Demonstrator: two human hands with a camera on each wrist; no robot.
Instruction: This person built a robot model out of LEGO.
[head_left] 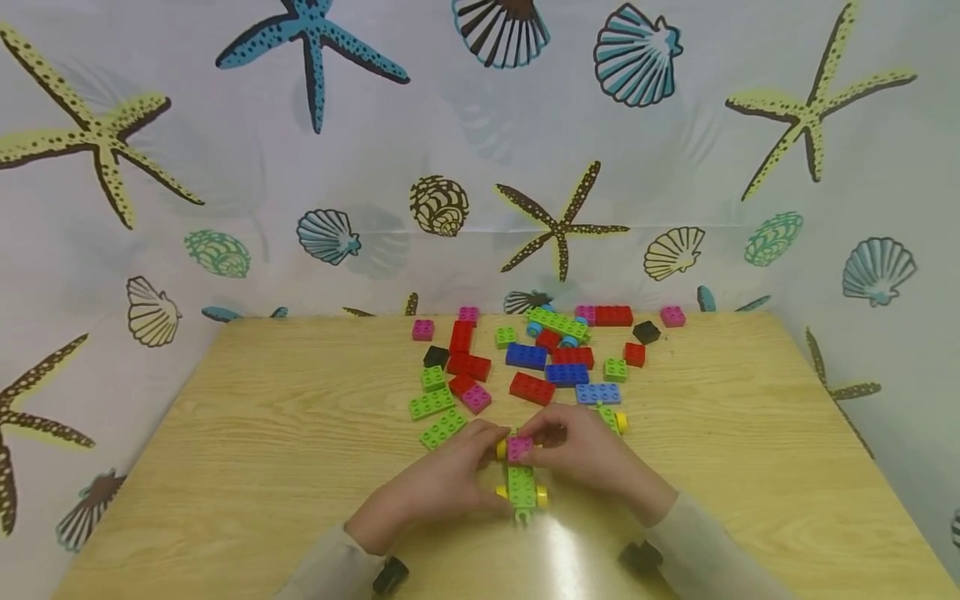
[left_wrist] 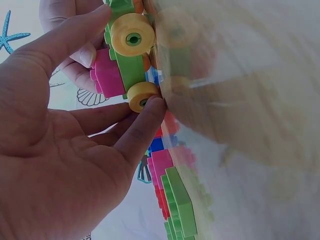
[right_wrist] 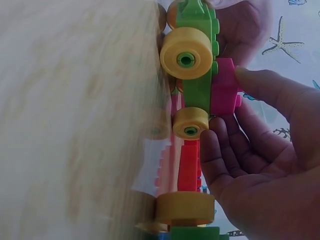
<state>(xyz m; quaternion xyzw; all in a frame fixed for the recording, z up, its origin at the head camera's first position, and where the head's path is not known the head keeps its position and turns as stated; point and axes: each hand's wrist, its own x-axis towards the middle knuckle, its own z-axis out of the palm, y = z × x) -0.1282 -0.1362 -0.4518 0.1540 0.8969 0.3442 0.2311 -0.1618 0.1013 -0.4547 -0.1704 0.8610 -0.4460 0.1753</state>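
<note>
A lime-green toy car base (head_left: 521,489) with yellow wheels stands on the table near the front. One pink brick (head_left: 519,451) sits on the studs of its far end. My left hand (head_left: 448,479) holds the base from the left, thumb by the rear wheel (left_wrist: 132,35) and fingertips at the front wheel (left_wrist: 142,96). From the right, my right hand (head_left: 588,450) pinches the pink brick, its thumb (right_wrist: 260,82) against the brick's studded top in the right wrist view. In that view the fingers lie along the brick's far end and the front wheel.
Behind the hands lie several loose bricks, among them red (head_left: 532,388), blue (head_left: 566,374) and green (head_left: 432,404) ones. Another green base with a yellow wheel (head_left: 621,422) is partly hidden by my right hand. A blue-wheeled green base (head_left: 558,323) stands near the patterned cloth (head_left: 390,183).
</note>
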